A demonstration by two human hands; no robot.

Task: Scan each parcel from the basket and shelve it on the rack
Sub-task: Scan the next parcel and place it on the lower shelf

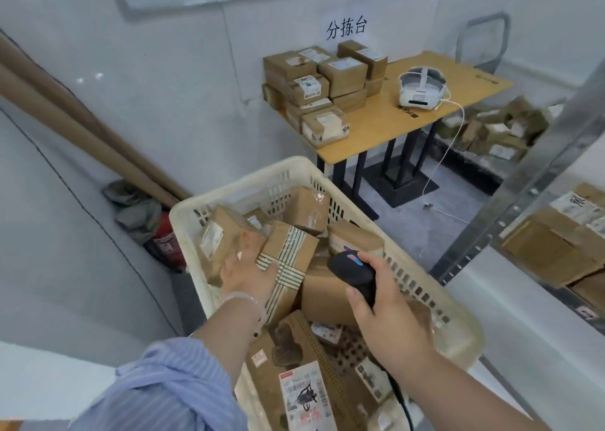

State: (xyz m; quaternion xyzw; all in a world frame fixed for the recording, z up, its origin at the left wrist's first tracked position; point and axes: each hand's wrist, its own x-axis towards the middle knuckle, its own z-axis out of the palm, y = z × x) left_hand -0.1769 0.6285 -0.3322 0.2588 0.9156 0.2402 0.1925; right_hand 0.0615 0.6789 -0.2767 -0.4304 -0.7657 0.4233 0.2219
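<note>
partly hidden: scanner [352,268] in right hand [389,312]

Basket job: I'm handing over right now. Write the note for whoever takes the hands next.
Left hand: grips the striped parcel, which is low in the basket.
Right hand: holds the scanner over the basket, beside that parcel.
Done: some boxes lie on the rack at right. Whether the striped parcel is scanned cannot be told.
Left: scan it and shelve it, then do the same with the many parcels in the basket.
</note>
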